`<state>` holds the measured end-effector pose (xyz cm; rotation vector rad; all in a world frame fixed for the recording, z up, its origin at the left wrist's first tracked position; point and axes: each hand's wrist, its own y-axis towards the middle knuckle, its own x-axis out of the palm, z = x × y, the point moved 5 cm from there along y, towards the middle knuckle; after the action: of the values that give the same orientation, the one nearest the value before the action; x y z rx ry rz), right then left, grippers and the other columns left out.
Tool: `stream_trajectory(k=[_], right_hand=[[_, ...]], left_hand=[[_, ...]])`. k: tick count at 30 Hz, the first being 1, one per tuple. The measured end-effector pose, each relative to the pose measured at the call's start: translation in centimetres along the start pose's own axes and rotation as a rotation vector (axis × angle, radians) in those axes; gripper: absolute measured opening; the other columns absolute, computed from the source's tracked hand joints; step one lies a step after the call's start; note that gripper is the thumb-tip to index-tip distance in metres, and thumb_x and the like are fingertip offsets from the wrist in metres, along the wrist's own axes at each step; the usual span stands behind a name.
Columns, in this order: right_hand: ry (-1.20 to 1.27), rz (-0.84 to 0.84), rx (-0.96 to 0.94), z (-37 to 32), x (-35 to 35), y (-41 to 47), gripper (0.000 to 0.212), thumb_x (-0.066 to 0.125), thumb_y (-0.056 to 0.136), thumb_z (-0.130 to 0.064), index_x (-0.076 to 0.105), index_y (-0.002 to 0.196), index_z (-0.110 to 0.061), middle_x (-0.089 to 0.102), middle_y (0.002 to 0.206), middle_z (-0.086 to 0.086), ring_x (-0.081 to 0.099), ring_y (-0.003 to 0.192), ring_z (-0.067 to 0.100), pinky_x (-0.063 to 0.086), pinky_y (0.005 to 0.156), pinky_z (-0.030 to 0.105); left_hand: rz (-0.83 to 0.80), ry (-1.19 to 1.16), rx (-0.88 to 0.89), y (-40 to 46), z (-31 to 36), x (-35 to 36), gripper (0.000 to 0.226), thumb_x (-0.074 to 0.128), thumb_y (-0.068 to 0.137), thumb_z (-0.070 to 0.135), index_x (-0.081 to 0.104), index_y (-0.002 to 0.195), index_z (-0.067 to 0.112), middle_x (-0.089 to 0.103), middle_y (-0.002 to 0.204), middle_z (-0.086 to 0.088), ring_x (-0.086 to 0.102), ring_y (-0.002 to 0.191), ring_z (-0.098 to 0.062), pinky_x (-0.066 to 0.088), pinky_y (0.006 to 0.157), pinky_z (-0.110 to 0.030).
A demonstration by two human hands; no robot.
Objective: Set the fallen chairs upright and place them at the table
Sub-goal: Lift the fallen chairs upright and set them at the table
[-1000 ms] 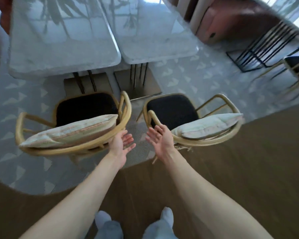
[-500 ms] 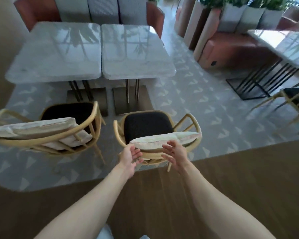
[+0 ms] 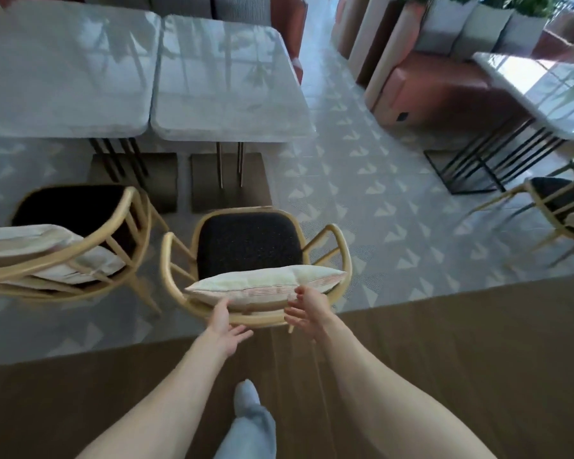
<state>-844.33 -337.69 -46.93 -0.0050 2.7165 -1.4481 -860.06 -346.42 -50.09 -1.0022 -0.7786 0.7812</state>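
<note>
Two wooden armchairs with black seats stand upright on the patterned rug, facing two marble tables [image 3: 226,127]. The right chair [image 3: 246,240] is straight ahead with a pale cushion [image 3: 262,283] lying along its curved back rail. My left hand [image 3: 227,323] is at the back rail below the cushion, fingers spread; my right hand [image 3: 307,311] is at the cushion's right end with fingers loosely spread. Neither hand plainly grips anything. The left chair [image 3: 77,213] also carries a pale cushion [image 3: 30,240] on its back rail.
Another wooden chair [image 3: 560,207] stands at the right edge beside a marble table on a black wire base [image 3: 478,164]. Terracotta benches [image 3: 438,91] and planters line the back right. Wooden floor lies under my leg [image 3: 249,422].
The view has shifted right and closer, so the right chair is now centred. My hands moved from the gap between the chairs to that chair's back rail and cushion.
</note>
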Motion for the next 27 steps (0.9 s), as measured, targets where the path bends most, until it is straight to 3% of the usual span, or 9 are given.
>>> stream_trajectory(k=[5,10,14,16,18,21,23,25,27], right_hand=[[-0.024,0.039,0.113,-1.3,-2.0,3.4,0.041,0.049,0.1,-0.01,0.044,0.14,-0.004,0.051,0.14,0.024,0.06,0.116,0.036,0.056,0.09,0.042],[-0.048,0.084,0.197,-1.2,-3.2,6.4,0.043,0.051,0.096,-0.01,0.048,0.139,-0.007,0.052,0.128,0.018,0.059,0.101,0.031,0.057,0.088,0.042],[-0.098,0.117,0.268,-1.0,-4.1,8.9,0.046,0.057,0.095,-0.017,0.049,0.138,-0.002,0.054,0.133,0.019,0.061,0.095,0.029,0.054,0.064,0.039],[-0.083,0.136,0.302,-0.4,-4.9,9.9,0.05,0.061,0.093,-0.017,0.047,0.138,0.0,0.054,0.136,0.02,0.061,0.097,0.029,0.051,0.06,0.038],[-0.039,0.129,0.362,0.7,-5.5,10.3,0.049,0.066,0.091,-0.014,0.05,0.135,0.001,0.06,0.125,0.021,0.059,0.09,0.029,0.048,0.057,0.037],[0.094,0.014,0.398,2.1,-5.4,10.6,0.037,0.066,0.091,-0.003,0.058,0.125,0.007,0.064,0.095,0.022,0.062,0.078,0.033,0.054,0.063,0.045],[0.232,-0.041,0.394,2.6,-5.1,10.8,0.038,0.067,0.091,0.001,0.056,0.127,0.008,0.067,0.105,0.028,0.065,0.092,0.042,0.057,0.079,0.055],[0.295,-0.044,0.38,2.8,-4.8,10.9,0.041,0.064,0.092,0.006,0.053,0.132,0.007,0.065,0.118,0.03,0.065,0.105,0.043,0.054,0.093,0.057],[0.294,-0.022,0.358,2.6,-4.5,11.2,0.041,0.06,0.093,0.01,0.053,0.133,0.008,0.067,0.108,0.028,0.065,0.092,0.038,0.054,0.088,0.053]], left_hand=[[0.16,-0.037,-0.069,2.8,-1.2,1.3,0.062,0.061,0.097,0.03,0.035,0.151,0.012,0.035,0.152,-0.019,0.04,0.137,-0.037,0.043,0.109,-0.057],[0.209,-0.085,-0.069,4.2,-2.9,2.5,0.06,0.062,0.096,0.021,0.037,0.149,0.011,0.039,0.15,-0.021,0.04,0.139,-0.039,0.04,0.11,-0.058],[0.234,-0.093,-0.092,5.6,-3.7,3.6,0.052,0.06,0.096,0.018,0.043,0.145,0.007,0.045,0.148,-0.022,0.042,0.138,-0.039,0.035,0.113,-0.052],[0.283,-0.105,-0.119,5.9,-4.0,3.8,0.048,0.059,0.098,0.017,0.047,0.143,0.007,0.044,0.149,-0.021,0.041,0.139,-0.038,0.033,0.114,-0.049],[0.302,-0.127,-0.099,5.9,-4.3,3.9,0.048,0.057,0.099,0.013,0.048,0.145,0.005,0.044,0.15,-0.022,0.042,0.139,-0.038,0.036,0.112,-0.048],[0.346,-0.207,-0.036,5.9,-5.0,3.8,0.063,0.066,0.093,0.005,0.038,0.15,0.003,0.045,0.151,-0.02,0.042,0.14,-0.037,0.035,0.115,-0.051],[0.381,-0.291,-0.001,5.6,-5.5,4.0,0.076,0.071,0.087,0.0,0.032,0.152,0.005,0.044,0.151,-0.02,0.041,0.14,-0.036,0.031,0.118,-0.052],[0.416,-0.315,0.03,5.4,-5.8,4.0,0.081,0.073,0.085,-0.003,0.029,0.152,0.006,0.045,0.149,-0.023,0.044,0.138,-0.036,0.033,0.118,-0.051],[0.453,-0.309,0.042,5.4,-5.5,3.9,0.082,0.072,0.085,-0.006,0.027,0.153,0.007,0.046,0.148,-0.023,0.049,0.133,-0.036,0.039,0.113,-0.05]])
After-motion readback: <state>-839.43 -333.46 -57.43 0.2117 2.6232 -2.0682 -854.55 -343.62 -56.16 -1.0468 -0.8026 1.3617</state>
